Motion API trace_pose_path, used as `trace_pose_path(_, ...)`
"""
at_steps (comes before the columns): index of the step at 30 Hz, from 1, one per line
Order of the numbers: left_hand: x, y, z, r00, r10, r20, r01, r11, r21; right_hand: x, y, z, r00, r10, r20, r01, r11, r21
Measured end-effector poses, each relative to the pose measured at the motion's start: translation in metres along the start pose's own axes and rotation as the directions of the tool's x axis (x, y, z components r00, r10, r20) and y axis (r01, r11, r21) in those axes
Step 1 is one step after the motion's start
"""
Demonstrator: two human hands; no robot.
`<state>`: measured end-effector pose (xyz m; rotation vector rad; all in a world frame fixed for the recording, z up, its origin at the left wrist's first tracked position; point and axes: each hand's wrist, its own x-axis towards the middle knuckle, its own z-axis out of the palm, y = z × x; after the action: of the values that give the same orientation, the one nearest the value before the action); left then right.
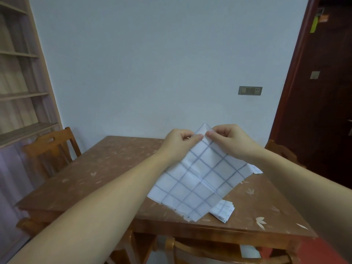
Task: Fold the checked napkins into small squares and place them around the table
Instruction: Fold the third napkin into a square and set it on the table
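Blue-checked napkin is held above the table, top corner pinched by left hand and right hand — apparently mid-fold, one finished square beside it — next, lay corner squarely onto its opposite.

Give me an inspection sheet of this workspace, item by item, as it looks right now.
Surface: brown leaf-patterned table, partly under cloth.
Job's things: large checked napkin opened out, far corner lifted; small folded napkin at its near corner; another checked edge at its right.
Clutter: pale sheet below the table's near edge.
Hands: left hand and right hand both pinch the large napkin's far corner.
Cables: nothing seen.
Surroundings: wooden chair at left, shelves, wall socket, dark door.
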<state>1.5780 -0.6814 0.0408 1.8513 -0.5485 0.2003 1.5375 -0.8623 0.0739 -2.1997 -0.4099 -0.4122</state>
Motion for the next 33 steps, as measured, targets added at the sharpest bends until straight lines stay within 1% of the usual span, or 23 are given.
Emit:
trace_pose_path(4,-0.010,-0.013,-0.006,0.994,0.066,-0.090,-0.052,0.987,0.154,0.010,0.004,-0.001,0.992,-0.031,-0.119,0.023,0.997,-0.069)
trace_pose_path(7,-0.021,-0.025,-0.014,0.989,0.087,-0.122,-0.064,0.982,0.180,0.014,0.010,-0.004,0.979,-0.117,-0.167,0.080,0.974,-0.214)
trace_pose_path(9,-0.028,-0.030,-0.019,0.992,0.059,-0.113,-0.030,0.970,0.243,0.016,0.013,-0.007,0.967,-0.167,-0.194,0.110,0.956,-0.273)
trace_pose_path(12,-0.033,-0.043,-0.029,0.999,-0.001,-0.051,0.019,0.932,0.361,0.017,0.016,-0.007,0.954,-0.207,-0.217,0.129,0.936,-0.326)
trace_pose_path(13,-0.033,-0.046,-0.032,0.999,-0.043,-0.026,0.049,0.925,0.377,0.017,0.016,-0.006,0.951,-0.214,-0.223,0.134,0.936,-0.325)
trace_pose_path(15,-0.033,-0.046,-0.035,0.989,-0.146,0.033,0.127,0.935,0.330,0.017,0.017,-0.003,0.950,-0.212,-0.230,0.137,0.943,-0.302)
trace_pose_path(17,-0.031,-0.034,-0.030,0.979,-0.191,0.070,0.171,0.960,0.223,0.018,0.016,0.001,0.959,-0.183,-0.217,0.127,0.960,-0.250)
trace_pose_path(19,-0.028,-0.020,-0.021,0.980,-0.180,0.083,0.171,0.980,0.104,0.019,0.014,0.004,0.974,-0.139,-0.180,0.102,0.974,-0.200)
trace_pose_path(21,-0.025,-0.011,-0.014,0.981,-0.166,0.100,0.162,0.986,0.048,0.020,0.010,0.005,0.985,-0.063,-0.163,0.042,0.990,-0.132)
trace_pose_path(23,-0.023,-0.009,-0.012,0.981,-0.175,0.080,0.179,0.983,-0.036,0.018,0.007,-0.003,0.979,0.062,-0.192,-0.049,0.996,0.074)
trace_pose_path(24,-0.023,-0.009,-0.012,0.979,-0.194,0.061,0.199,0.976,-0.088,0.017,0.007,-0.010,0.973,0.131,-0.192,-0.091,0.975,0.201)
trace_pose_path(25,-0.022,-0.010,-0.014,0.976,-0.213,0.047,0.218,0.965,-0.149,0.014,0.009,-0.015,0.967,0.198,-0.161,-0.140,0.939,0.313)
trace_pose_path(27,-0.020,-0.010,-0.015,0.974,-0.223,0.030,0.223,0.932,-0.286,0.007,0.019,-0.022,0.952,0.305,-0.004,-0.265,0.835,0.482)
trace_pose_path(29,-0.018,-0.011,-0.014,0.974,-0.226,-0.009,0.208,0.908,-0.364,-0.002,0.029,-0.019,0.914,0.368,0.174,-0.392,0.682,0.617)
trace_pose_path(30,-0.016,-0.010,-0.013,0.972,-0.231,-0.032,0.201,0.900,-0.387,-0.006,0.034,-0.016,0.896,0.379,0.233,-0.432,0.616,0.659)
trace_pose_path(31,-0.015,-0.010,-0.012,0.970,-0.238,-0.052,0.197,0.894,-0.403,-0.010,0.038,-0.012,0.886,0.372,0.278,-0.455,0.570,0.684)
trace_pose_path(33,-0.012,-0.009,-0.009,0.966,-0.249,-0.077,0.192,0.882,-0.431,-0.017,0.040,-0.003,0.874,0.350,0.337,-0.482,0.540,0.690)
